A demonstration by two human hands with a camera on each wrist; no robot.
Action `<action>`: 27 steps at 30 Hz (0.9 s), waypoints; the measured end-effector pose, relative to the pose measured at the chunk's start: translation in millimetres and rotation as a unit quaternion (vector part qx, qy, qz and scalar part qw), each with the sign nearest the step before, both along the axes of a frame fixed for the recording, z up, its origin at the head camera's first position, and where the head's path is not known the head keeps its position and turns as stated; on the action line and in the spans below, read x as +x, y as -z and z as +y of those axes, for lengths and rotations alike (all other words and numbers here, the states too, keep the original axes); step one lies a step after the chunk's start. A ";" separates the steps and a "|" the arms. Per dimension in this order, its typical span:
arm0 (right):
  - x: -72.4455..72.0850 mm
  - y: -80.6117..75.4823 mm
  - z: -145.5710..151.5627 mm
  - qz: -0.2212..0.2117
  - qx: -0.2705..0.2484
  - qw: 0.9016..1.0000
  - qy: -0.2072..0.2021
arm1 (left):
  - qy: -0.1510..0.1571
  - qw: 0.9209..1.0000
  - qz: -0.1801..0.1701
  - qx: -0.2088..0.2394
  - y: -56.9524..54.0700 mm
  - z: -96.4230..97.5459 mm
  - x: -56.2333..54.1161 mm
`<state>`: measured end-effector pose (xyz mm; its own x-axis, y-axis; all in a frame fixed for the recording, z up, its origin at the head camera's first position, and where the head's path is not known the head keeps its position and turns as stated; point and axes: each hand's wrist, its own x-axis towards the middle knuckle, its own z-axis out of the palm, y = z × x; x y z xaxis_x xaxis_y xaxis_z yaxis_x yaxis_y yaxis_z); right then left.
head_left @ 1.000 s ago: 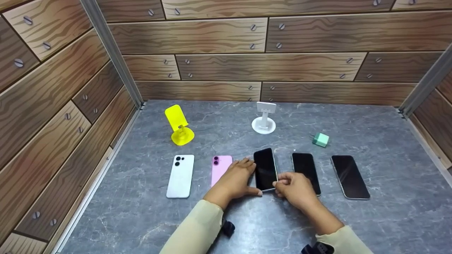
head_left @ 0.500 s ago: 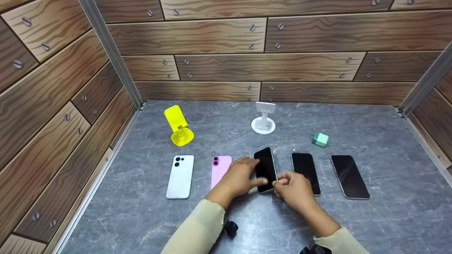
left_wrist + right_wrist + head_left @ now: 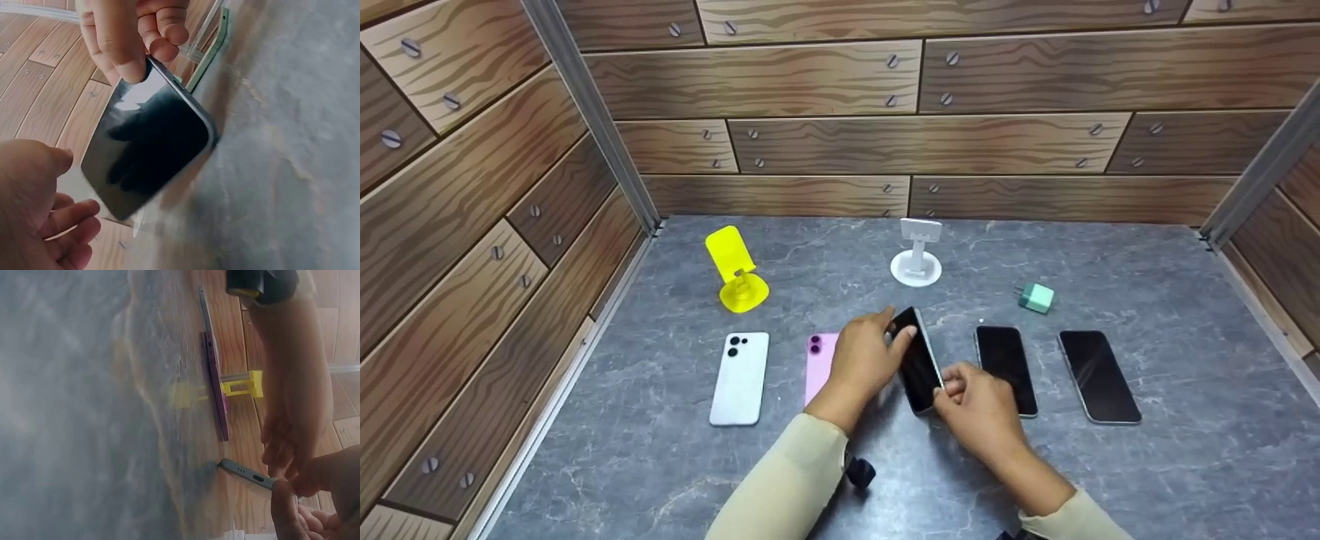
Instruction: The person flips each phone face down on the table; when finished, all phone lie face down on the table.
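Note:
A black-screened smartphone (image 3: 921, 375) is tilted, its right long edge raised from the table. My right hand (image 3: 981, 409) pinches it near the lower right corner between thumb and fingers. Around its upper end is my left hand (image 3: 864, 358). In the left wrist view, the left thumb and fingers (image 3: 73, 216) stand spread apart near the smartphone (image 3: 157, 140), with a gap to it. The right wrist view shows the smartphone's port edge (image 3: 247, 473). To the left, a pink phone (image 3: 817, 367) lies face down, partly hidden by the left hand.
A white phone (image 3: 739, 379) lies face down at the left. Two more black-screened phones lie at the right, one (image 3: 1006, 371) beside my right hand, another (image 3: 1100, 376) farther out. Behind stand a yellow phone stand (image 3: 737, 270), a white stand (image 3: 916, 253) and a green charger plug (image 3: 1037, 298).
The smartphone has gone from nearly flat to tilted, its right edge rising, pinched by the right hand. My left hand has lifted and shifted toward its upper end.

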<state>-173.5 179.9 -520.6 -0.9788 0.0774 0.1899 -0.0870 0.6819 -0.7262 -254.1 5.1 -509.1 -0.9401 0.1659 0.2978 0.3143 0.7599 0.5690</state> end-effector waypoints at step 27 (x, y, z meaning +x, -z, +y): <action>5.3 0.4 -11.2 0.115 0.092 0.989 -0.033 | -0.038 0.996 0.024 -0.082 -19.3 14.1 -15.7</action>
<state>-168.2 168.7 -521.1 -0.9097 -0.0424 0.4130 -0.2846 0.7880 -0.5459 -269.8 19.2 -489.8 -0.9370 0.1456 0.3174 0.2771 0.8633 0.4218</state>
